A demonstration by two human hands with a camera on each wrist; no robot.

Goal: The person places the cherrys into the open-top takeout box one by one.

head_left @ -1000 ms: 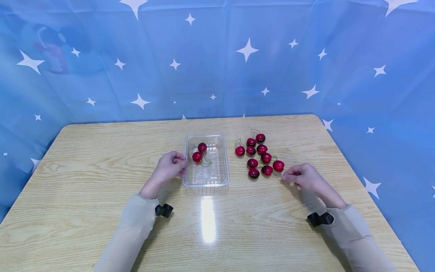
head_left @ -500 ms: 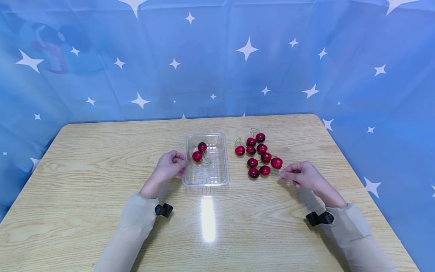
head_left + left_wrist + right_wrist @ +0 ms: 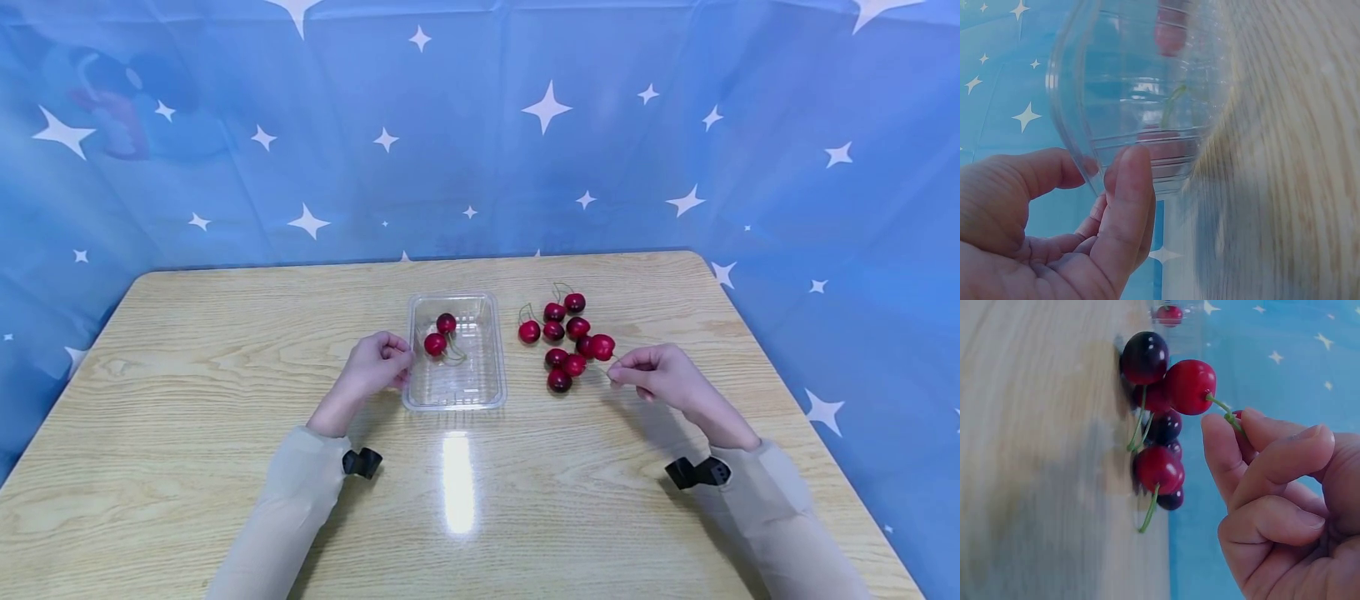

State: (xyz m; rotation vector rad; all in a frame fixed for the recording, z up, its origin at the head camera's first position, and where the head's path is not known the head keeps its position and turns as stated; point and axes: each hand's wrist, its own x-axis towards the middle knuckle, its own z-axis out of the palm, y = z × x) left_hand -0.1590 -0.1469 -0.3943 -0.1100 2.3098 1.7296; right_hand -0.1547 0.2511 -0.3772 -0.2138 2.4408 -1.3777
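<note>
My left hand (image 3: 372, 364) pinches the left rim of a clear plastic container (image 3: 491, 398); in the left wrist view, thumb and fingers (image 3: 1132, 181) meet on its edge. Inside lie two cherries, a dark one (image 3: 446, 322) and a red one (image 3: 435, 344), with green stems. To the right, my right hand (image 3: 660, 379) pinches the green stem (image 3: 1230, 417) of a bright red cherry (image 3: 1191, 387). That cherry overlaps others of the loose group in the head view, so its height is hard to tell. Below it a dark cherry (image 3: 1145, 357) shows on the table.
Several cherries lie grouped right of the container, among them a red cherry (image 3: 529, 332) on the group's left side and a dark cherry (image 3: 575, 302) at its back. The wooden table (image 3: 225, 375) ends before a blue star-patterned cloth (image 3: 480, 125).
My right hand has moved left and slightly away from me, and the pinched cherry has moved with it. A neighbouring cherry has shifted left too. The left hand and container have stayed put.
</note>
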